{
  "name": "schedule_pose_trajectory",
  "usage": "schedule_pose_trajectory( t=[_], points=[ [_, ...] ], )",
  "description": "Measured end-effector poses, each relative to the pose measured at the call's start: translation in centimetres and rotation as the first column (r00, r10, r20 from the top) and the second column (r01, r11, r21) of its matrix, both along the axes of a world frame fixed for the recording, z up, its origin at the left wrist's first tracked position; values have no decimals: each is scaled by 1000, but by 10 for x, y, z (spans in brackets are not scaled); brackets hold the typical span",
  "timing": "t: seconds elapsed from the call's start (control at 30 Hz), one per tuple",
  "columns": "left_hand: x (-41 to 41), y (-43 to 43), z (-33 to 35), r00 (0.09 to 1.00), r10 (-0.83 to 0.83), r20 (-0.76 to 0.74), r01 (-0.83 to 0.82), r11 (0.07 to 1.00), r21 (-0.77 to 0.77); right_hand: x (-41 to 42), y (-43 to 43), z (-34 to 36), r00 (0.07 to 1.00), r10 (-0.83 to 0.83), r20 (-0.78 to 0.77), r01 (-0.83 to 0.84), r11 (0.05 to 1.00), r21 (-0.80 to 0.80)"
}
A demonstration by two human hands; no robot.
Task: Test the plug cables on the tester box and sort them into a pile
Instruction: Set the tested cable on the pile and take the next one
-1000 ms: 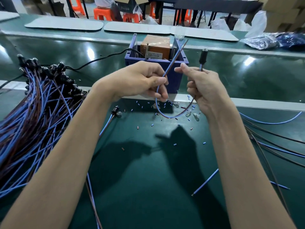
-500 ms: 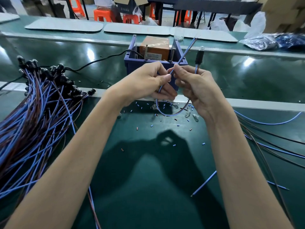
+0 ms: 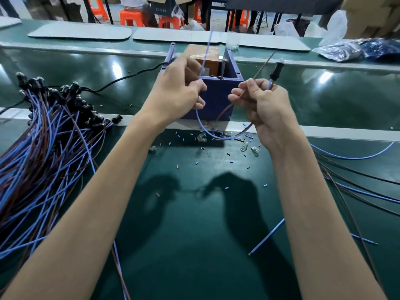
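- the left hand (image 3: 177, 92) is curled, pinching the blue wire (image 3: 206, 50) of a plug cable between thumb and fingers; the wire's free end stands up past the far rim of the tester box
- the right hand (image 3: 266, 107) is curled as well, gripping the brown wire (image 3: 263, 66) of the same cable, its tip slanting up and to the right; the cable's black plug (image 3: 277, 69) sticks up just beyond this hand's knuckles
- below the 2 hands, which are held apart, the wires sag in a loop just above the tabletop (image 3: 194, 245)
- the tester box (image 3: 216, 98) is blue and open-topped, standing behind the hands on the pale rail; an orange-brown block (image 3: 203, 53) sits inside and a metal pin (image 3: 224, 68) stands by its near wall
- a pile of blue and brown plug cables (image 3: 43, 152) lies at the left, black plug ends toward the far side
- loose cables (image 3: 357, 187) trail in from the right; cut insulation bits (image 3: 226, 188) and small glass bulbs (image 3: 244, 146) are scattered in front of the box
- a black power cord (image 3: 121, 80) runs off from the box's left side
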State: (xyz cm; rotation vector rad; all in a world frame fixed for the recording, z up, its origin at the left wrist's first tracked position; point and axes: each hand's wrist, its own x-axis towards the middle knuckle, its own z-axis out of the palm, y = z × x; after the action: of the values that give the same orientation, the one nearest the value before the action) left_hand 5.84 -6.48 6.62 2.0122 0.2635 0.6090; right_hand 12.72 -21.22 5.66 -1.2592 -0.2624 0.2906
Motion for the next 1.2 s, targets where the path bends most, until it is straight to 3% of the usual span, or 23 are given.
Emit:
schedule_pose_trajectory(
  t=[0.17, 0.37, 0.57, 0.9, 1.2],
  points=[
    [-5, 1, 11, 990, 141, -4, -137, 965, 226, 10, -5, -4, 993, -117, 19, 118, 992, -53],
    [-7, 6, 11, 936, 270, -225, -183, 921, 343, 12, -6, -6, 987, -161, 22, 163, 983, -88],
    [-3, 14, 0, 910, 238, -338, -160, 957, 243, 9, 0, -8, 989, -143, 26, 145, 974, -172],
    [-6, 17, 0, 934, 179, -309, -147, 981, 124, 9, 2, -13, 998, -41, -36, 36, 990, -134],
    [-11, 16, 6, 947, 66, -316, -45, 996, 73, 10, -1, -12, 996, -59, -69, 50, 992, -117]
  ],
)
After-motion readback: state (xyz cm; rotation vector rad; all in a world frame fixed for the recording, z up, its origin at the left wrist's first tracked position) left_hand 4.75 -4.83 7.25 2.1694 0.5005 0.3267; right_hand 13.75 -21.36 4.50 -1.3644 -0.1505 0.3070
